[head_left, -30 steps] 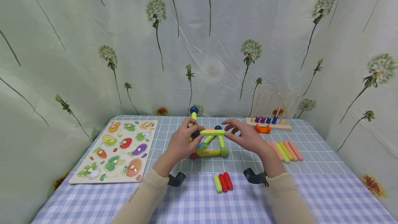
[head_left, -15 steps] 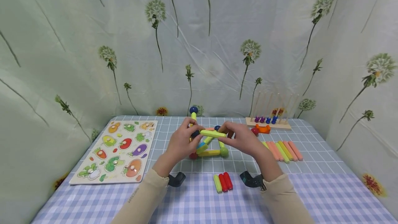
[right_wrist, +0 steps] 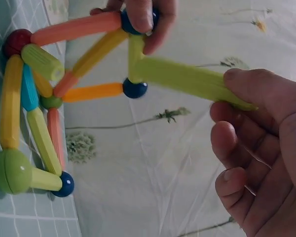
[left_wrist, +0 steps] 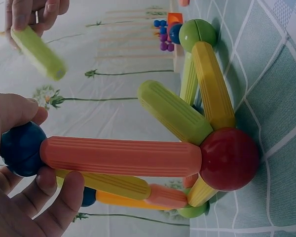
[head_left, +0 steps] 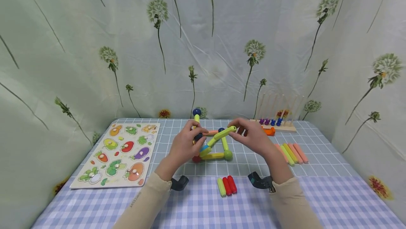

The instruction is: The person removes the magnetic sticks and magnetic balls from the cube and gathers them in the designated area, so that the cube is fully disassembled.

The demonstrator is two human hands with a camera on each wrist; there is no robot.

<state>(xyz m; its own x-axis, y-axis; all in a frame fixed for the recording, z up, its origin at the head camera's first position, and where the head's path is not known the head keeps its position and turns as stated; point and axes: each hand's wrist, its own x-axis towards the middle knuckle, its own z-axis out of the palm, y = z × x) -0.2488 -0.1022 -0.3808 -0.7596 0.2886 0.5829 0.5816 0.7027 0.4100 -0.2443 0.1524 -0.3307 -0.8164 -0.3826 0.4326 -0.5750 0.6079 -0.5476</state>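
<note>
My left hand (head_left: pixel 185 143) grips a dark blue ball (left_wrist: pixel 23 148) at the top of a coral rod (left_wrist: pixel 121 155). That rod rises from a red ball (left_wrist: pixel 229 158) at the base of a magnetic stick-and-ball frame, which stands on the table. My right hand (head_left: pixel 253 138) pinches one end of a loose yellow-green rod (right_wrist: pixel 182 79) between thumb and fingers. In the left wrist view, this rod hangs slanted in the air, apart from the blue ball. A yellow rod (right_wrist: pixel 11 101) runs low along the frame to a green ball (right_wrist: pixel 12 170).
Left lies a vegetable puzzle board (head_left: pixel 139 155). In front are red rods (head_left: pixel 229 185) and a yellow-green one. Several loose rods (head_left: pixel 293 154) lie at the right, with an orange piece (head_left: pixel 269 131) and a wooden peg rack (head_left: pixel 288 128) behind. A patterned curtain (head_left: pixel 215 73) backs the table.
The yellow-green rod, earlier reaching from the left hand's blue ball to the right fingers, has swung away and tilted up in the right hand's pinch. The left hand stays put.
</note>
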